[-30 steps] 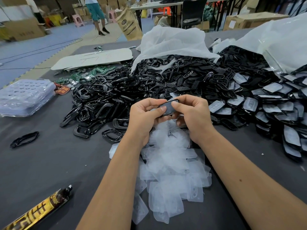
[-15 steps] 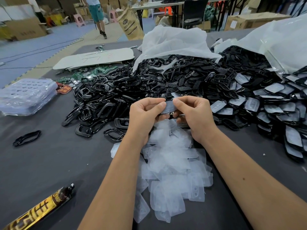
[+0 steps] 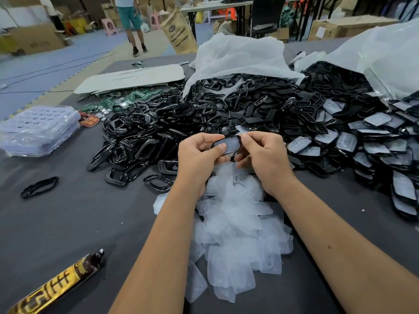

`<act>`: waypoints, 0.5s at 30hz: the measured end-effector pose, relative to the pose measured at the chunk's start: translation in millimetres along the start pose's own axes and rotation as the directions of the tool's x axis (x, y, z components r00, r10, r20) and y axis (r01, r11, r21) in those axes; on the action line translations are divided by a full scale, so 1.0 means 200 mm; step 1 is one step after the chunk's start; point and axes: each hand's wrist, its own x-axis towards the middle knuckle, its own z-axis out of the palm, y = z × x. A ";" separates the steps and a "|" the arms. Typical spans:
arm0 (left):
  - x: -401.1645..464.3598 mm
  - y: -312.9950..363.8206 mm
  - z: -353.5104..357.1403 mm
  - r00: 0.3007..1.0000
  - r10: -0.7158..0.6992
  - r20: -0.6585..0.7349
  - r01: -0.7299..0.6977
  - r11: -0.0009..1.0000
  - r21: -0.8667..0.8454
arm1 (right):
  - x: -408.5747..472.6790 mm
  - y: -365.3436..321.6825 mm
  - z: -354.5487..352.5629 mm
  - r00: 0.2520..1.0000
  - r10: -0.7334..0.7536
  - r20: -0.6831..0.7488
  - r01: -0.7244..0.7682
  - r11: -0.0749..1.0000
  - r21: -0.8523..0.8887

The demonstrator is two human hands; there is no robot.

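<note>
Both hands hold one small black plastic frame with a translucent pad in its opening, above a heap of translucent silicone pads. My left hand grips its left end, thumb pressing on the pad. My right hand pinches its right end with thumb and fingers. Behind the hands spreads a big pile of empty black frames. To the right lie several frames with pads fitted.
A gold and black tube lies at the near left of the dark grey table. One loose black ring, stacked clear trays, green circuit boards, white plastic bags and a flat white card lie farther off. A person stands beyond.
The frame has tilted up so its padded face shows towards me; my left thumb now lies on the pad. Both hands stayed in the same spot.
</note>
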 end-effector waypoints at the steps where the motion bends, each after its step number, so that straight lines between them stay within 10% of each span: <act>1: 0.00 0.00 0.00 1.000 0.001 -0.005 -0.001 1.000 -0.001 | 0.00 0.00 0.00 1.000 0.010 0.005 -0.010 1.000 0.012; 15: 0.00 0.01 -0.02 0.995 -0.064 0.080 0.066 0.997 -0.024 | -0.01 0.02 0.00 0.994 -0.112 -0.013 0.108 0.977 -0.183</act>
